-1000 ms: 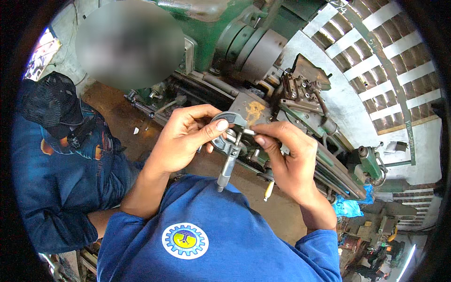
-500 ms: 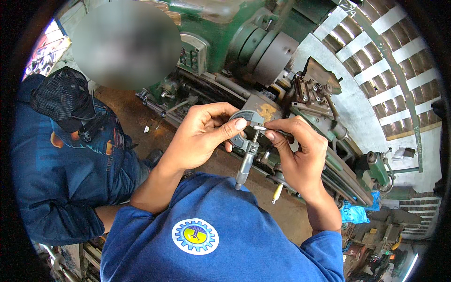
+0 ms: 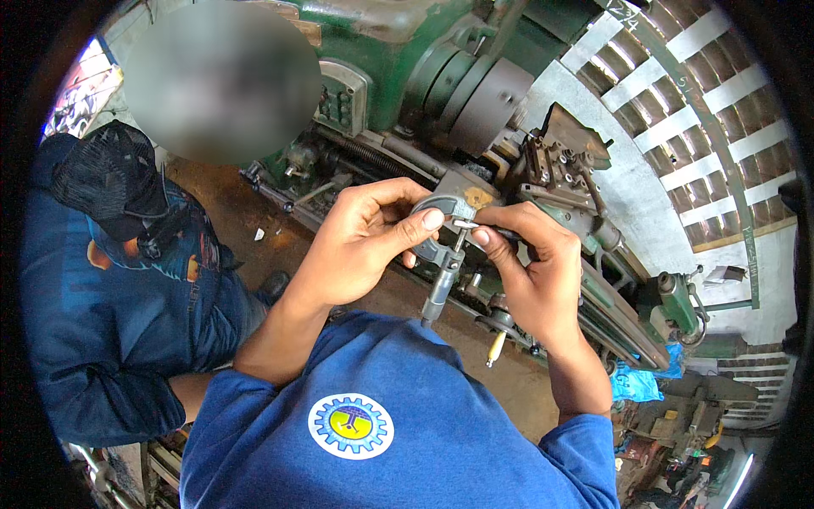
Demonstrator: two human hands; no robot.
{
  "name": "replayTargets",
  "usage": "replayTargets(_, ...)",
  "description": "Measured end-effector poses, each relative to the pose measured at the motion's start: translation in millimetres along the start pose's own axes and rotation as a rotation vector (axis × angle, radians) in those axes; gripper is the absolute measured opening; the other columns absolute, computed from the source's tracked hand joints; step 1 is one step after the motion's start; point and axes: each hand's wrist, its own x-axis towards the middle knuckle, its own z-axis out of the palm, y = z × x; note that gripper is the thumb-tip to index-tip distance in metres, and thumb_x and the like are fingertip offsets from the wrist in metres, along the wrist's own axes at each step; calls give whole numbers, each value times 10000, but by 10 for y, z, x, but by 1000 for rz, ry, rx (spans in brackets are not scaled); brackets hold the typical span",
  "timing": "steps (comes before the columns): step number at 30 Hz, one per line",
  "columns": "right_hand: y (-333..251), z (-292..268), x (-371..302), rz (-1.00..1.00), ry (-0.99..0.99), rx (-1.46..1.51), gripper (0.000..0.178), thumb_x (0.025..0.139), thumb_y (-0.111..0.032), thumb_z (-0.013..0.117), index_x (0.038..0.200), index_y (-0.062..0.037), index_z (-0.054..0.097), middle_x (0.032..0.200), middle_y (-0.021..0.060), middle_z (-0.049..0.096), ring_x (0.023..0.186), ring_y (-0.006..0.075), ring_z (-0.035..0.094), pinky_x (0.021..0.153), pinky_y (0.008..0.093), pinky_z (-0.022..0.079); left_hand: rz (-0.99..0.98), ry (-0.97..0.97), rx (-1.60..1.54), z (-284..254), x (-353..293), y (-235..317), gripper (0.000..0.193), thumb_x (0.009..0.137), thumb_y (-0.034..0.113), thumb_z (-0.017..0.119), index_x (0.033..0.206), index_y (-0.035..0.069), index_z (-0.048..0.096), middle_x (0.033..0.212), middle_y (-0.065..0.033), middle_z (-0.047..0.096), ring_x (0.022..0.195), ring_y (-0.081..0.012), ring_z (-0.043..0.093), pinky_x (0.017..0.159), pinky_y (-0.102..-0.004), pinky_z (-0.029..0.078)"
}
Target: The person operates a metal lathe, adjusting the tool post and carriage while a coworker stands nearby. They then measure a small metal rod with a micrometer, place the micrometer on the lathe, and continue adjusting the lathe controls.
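My left hand is closed round the curved frame of a grey outside micrometer, its thumb pressed on the frame. The micrometer's barrel and thimble slant down toward my chest. My right hand pinches a small, shiny metal piece between thumb and fingertips. That piece sits at the gap between the micrometer's anvil and spindle; whether both faces touch it I cannot tell. Part of it is hidden by the right fingertips.
Beyond my hands stands a green lathe with a grey chuck and a tool post. A yellow-handled lever juts out near my right forearm. A person in dark blue with a black cap is close at my left. Blue plastic lies at right.
Both hands have shifted very slightly left, and the micrometer's thimble end has risen a little toward my hands. The metal piece now looks more tilted. Both grips stay the same.
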Motion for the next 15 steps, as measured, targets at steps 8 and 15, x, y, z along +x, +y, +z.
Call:
replayTargets(8, -40, 15, 15, 23, -2, -11, 124, 857, -76, 763, 972, -33, 739, 828, 126, 696, 748, 281, 674, 682, 356, 514, -21, -6, -12, -18, -7, 11, 241, 989, 252, 694, 1053, 20, 698, 875, 4, 669, 756, -49, 597, 591, -209, 481)
replayTargets(15, -54, 30, 9, 0, 42, -47, 127, 846, -60, 778, 952, -19, 721, 855, 132, 723, 789, 252, 722, 704, 338, 540, 4, 13, 7, -22, 5, -5, 253, 986, 247, 697, 1053, 3, 697, 870, -1, 666, 741, -49, 592, 583, -210, 481)
